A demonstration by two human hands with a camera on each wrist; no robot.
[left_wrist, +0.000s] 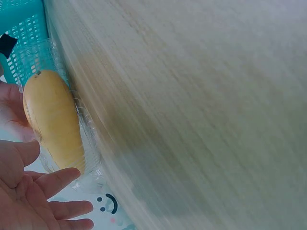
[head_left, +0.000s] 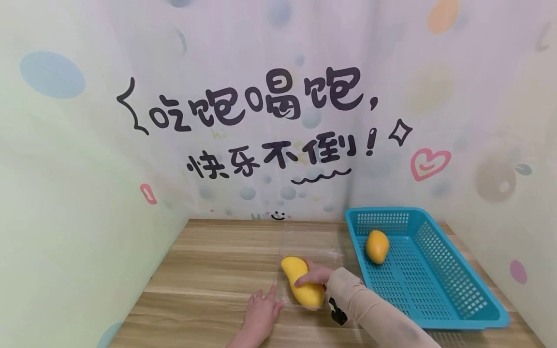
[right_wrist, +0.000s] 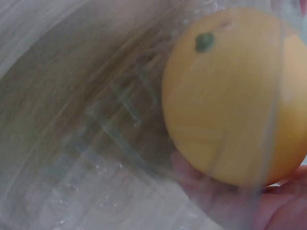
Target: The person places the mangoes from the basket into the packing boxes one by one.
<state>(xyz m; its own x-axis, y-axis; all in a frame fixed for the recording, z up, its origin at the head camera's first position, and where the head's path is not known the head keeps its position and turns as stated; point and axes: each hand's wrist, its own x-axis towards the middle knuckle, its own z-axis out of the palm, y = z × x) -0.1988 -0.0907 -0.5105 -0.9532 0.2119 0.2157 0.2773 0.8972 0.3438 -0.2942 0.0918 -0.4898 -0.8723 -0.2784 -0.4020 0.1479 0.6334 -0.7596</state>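
My right hand [head_left: 316, 274] grips a long yellow mango [head_left: 310, 296], thumb across its top and fingers on its far side. The mango lies at a clear plastic box [head_left: 315, 244], whose ribbed wall [left_wrist: 91, 139] shows beside the fruit in the left wrist view. In the right wrist view the mango's green stem end [right_wrist: 204, 42] appears behind clear plastic. My left hand [head_left: 261, 311] is at the box's left side, palm down, fingers spread and holding nothing. Its fingertips come close to the box in the left wrist view.
A blue perforated plastic basket [head_left: 489, 316] stands on the right of the wood-grain table [head_left: 209, 270], with an orange-yellow mango [head_left: 377, 246] inside near its back left. Behind the table hangs a printed backdrop [head_left: 261, 48], with more walls at left and right.
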